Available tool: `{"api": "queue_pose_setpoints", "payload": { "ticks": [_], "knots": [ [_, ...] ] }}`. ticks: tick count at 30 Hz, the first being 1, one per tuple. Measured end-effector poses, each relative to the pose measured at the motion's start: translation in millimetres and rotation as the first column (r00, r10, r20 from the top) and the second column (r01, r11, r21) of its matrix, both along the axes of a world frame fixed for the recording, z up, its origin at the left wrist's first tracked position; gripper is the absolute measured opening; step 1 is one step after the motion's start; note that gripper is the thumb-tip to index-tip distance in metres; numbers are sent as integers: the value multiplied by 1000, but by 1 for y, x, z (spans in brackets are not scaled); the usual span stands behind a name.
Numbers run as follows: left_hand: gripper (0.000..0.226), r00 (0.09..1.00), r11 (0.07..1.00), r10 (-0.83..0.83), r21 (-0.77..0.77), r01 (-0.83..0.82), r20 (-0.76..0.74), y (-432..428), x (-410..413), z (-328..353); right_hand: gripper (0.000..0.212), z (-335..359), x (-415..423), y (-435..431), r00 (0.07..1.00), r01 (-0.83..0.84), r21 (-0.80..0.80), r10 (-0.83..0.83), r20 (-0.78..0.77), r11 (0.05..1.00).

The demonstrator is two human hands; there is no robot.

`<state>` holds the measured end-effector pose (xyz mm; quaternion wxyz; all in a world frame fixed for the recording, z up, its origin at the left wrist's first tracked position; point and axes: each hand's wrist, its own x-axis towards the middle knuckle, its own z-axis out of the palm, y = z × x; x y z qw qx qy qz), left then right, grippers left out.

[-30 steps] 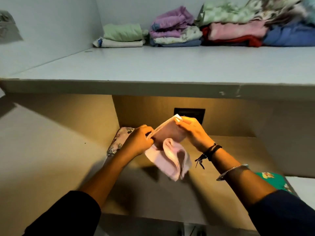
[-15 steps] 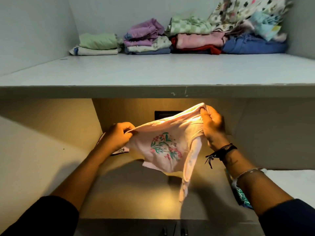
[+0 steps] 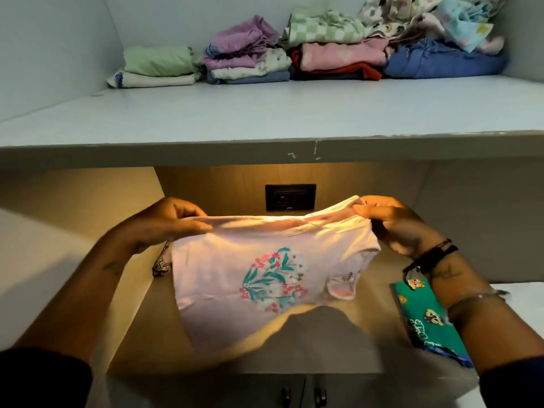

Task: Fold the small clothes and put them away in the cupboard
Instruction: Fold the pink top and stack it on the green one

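Left hand (image 3: 164, 220), right hand (image 3: 388, 223) both clamped on pink shirt (image 3: 265, 278); green cloth (image 3: 424, 316) beside; folded piles (image 3: 247, 58) above

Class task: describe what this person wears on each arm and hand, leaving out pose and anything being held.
Both arms end in dark sleeves pushed up near the elbows. The left hand and its wrist are bare of jewellery. By the right hand, the wrist carries black corded bracelets and, further up, a thin silver bangle.
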<state>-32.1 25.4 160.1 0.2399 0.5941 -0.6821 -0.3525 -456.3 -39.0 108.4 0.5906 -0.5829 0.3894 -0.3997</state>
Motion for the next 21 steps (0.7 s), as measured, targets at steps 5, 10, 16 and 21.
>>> {"api": "queue_pose_setpoints", "payload": {
  "ticks": [5, 10, 16, 21],
  "knots": [
    [5, 970, 998, 50, -60, -36, 237, -59, -23, -59, 19, -50, 24, -38, 941, 280, 54, -263, -213, 959],
    [11, 917, 983, 183, -77, -167, 355, -88, -33, -128, 13, -100, 37, -63, 879, 334, -75, -339, -335, 940],
    [18, 926, 960, 275, -131, -248, 259, -96, -34, -161, 18, -123, 42, -62, 892, 377, -25, -370, -261, 926],
    [14, 946, 953, 233, -249, -175, 227, -60, -31, -162, 16, -135, 21, -29, 933, 299, 5, -291, -211, 954]
  ]
}}
